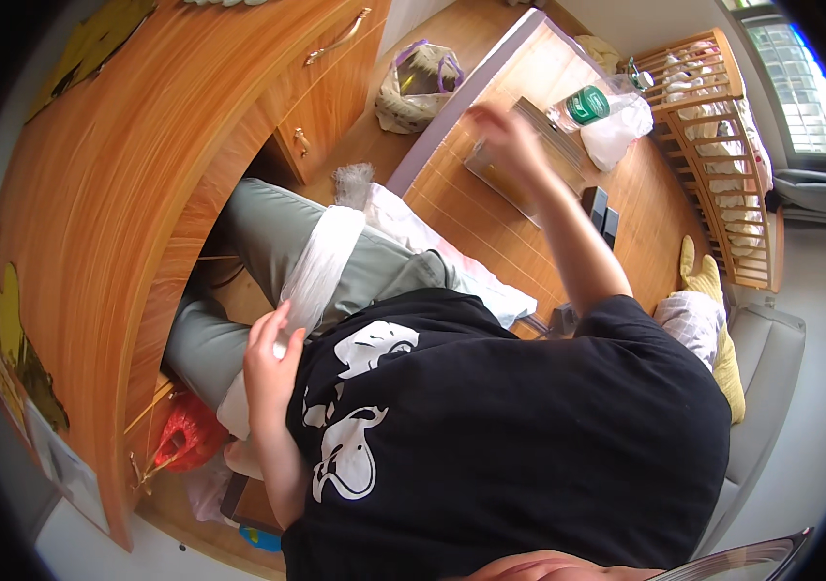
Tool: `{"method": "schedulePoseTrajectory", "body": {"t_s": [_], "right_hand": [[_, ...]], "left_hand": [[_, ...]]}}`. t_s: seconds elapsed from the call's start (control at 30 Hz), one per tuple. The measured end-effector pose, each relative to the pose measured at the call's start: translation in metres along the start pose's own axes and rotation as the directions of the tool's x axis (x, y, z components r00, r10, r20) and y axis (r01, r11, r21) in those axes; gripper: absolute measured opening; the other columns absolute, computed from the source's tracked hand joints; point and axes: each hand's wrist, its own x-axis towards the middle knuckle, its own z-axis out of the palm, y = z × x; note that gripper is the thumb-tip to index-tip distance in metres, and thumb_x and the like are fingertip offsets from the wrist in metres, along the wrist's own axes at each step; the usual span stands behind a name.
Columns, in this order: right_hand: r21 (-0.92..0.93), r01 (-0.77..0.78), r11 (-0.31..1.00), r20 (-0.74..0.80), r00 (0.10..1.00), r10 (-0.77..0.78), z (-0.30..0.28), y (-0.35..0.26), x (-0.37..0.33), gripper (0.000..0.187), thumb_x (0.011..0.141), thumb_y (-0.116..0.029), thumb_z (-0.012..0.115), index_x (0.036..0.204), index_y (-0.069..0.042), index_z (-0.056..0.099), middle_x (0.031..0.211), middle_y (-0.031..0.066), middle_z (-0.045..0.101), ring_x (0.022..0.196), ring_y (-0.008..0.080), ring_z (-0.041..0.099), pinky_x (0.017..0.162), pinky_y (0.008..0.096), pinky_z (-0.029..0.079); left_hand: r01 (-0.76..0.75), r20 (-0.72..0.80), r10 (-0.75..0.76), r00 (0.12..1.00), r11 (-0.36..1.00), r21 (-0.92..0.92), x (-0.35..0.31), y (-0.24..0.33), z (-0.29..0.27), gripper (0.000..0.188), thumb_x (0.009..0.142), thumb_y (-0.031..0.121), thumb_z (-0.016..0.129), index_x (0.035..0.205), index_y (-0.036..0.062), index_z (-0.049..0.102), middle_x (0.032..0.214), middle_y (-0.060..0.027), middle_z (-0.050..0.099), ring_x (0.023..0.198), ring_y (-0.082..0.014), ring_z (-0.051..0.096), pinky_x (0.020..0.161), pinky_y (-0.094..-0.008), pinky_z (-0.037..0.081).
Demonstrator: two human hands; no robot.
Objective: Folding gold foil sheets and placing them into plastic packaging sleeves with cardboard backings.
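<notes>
A long bundle of fine white strands (324, 259) lies across the grey-green trousers on my lap. At its lower end is my left hand (272, 363), its fingers bent and a bit of the white strands between thumb and fingers. Out to the right, my right hand (502, 134) is raised above the low wooden surface, apart from the bundle. Motion smears its fingers, and anything thin in them does not show. A white cloth or bag (432, 242) lies beside my thigh, with a tuft of pale, frizzy strands (353, 182) at its far end.
A wooden desk (171, 116) with drawers stands on the left. Near my right hand are a clear box (490, 179), a green-labelled jar (582, 107) and a white plastic bag (616, 136). A lined bin (418, 87) stands beyond; a red bag (188, 436) hangs low left.
</notes>
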Motion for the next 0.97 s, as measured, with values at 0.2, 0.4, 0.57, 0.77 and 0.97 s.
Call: {"method": "schedulePoseTrajectory", "body": {"t_s": [0.2, 0.4, 0.57, 0.77, 0.97], "right_hand": [[0.701, -0.211, 0.681, 0.686, 0.464, -0.561, 0.162, -0.129, -0.118, 0.021, 0.103, -0.021, 0.065, 0.106, -0.001, 0.069, 0.102, 0.0045, 0.068, 0.098, 0.0135, 0.062, 0.087, 0.0325, 0.050], [0.784, 0.181, 0.593, 0.565, 0.187, -0.804, 0.212, -0.177, -0.126, 0.029, 0.107, -0.020, 0.054, 0.108, 0.000, 0.075, 0.105, 0.0140, 0.068, 0.107, 0.0297, 0.059, 0.099, 0.0411, 0.045], [0.604, 0.167, 0.779, 0.723, 0.296, -0.624, 0.263, -0.185, -0.128, 0.028, 0.105, -0.021, 0.060, 0.115, 0.001, 0.075, 0.136, 0.0170, 0.062, 0.128, 0.0281, 0.056, 0.108, 0.0382, 0.043], [0.071, -0.595, 0.800, 0.993, -0.037, -0.116, 0.311, -0.194, -0.123, 0.041, 0.100, -0.026, 0.070, 0.127, 0.004, 0.067, 0.127, 0.0172, 0.069, 0.107, 0.0197, 0.069, 0.092, 0.0314, 0.055], [0.065, -0.708, 0.703, 0.985, -0.065, -0.157, 0.343, -0.192, -0.123, 0.046, 0.099, -0.024, 0.071, 0.136, 0.002, 0.062, 0.120, 0.0156, 0.072, 0.101, 0.0203, 0.073, 0.091, 0.0313, 0.057]], "left_hand": [[-0.138, -0.040, 0.132, 0.990, 0.954, -0.266, 0.005, 0.017, 0.022, 0.064, 0.085, 0.012, 0.078, 0.145, 0.0061, 0.056, 0.123, -0.0164, 0.070, 0.105, -0.0265, 0.071, 0.089, -0.0349, 0.054], [0.093, -0.121, -0.166, 0.979, 0.883, -0.461, -0.044, -0.014, -0.006, 0.019, 0.089, 0.017, 0.074, 0.100, 0.0006, 0.075, 0.092, -0.0085, 0.077, 0.085, -0.0138, 0.071, 0.075, -0.0298, 0.054], [-0.049, -0.345, -0.414, 0.842, 0.578, -0.814, -0.088, -0.045, -0.017, 0.014, 0.097, 0.002, 0.068, 0.108, -0.0040, 0.075, 0.101, -0.0098, 0.076, 0.091, -0.0162, 0.072, 0.084, -0.0275, 0.057], [-0.256, -0.562, -0.441, 0.700, 0.579, -0.774, -0.122, -0.067, -0.032, 0.019, 0.097, 0.003, 0.069, 0.114, -0.0035, 0.073, 0.111, -0.0132, 0.075, 0.099, -0.0192, 0.072, 0.091, -0.0310, 0.057], [-0.409, -0.492, -0.439, 0.752, 0.275, -0.870, -0.129, -0.088, -0.037, 0.023, 0.098, 0.005, 0.068, 0.121, 0.0018, 0.073, 0.118, -0.0158, 0.073, 0.104, -0.0244, 0.071, 0.095, -0.0360, 0.057]]}}
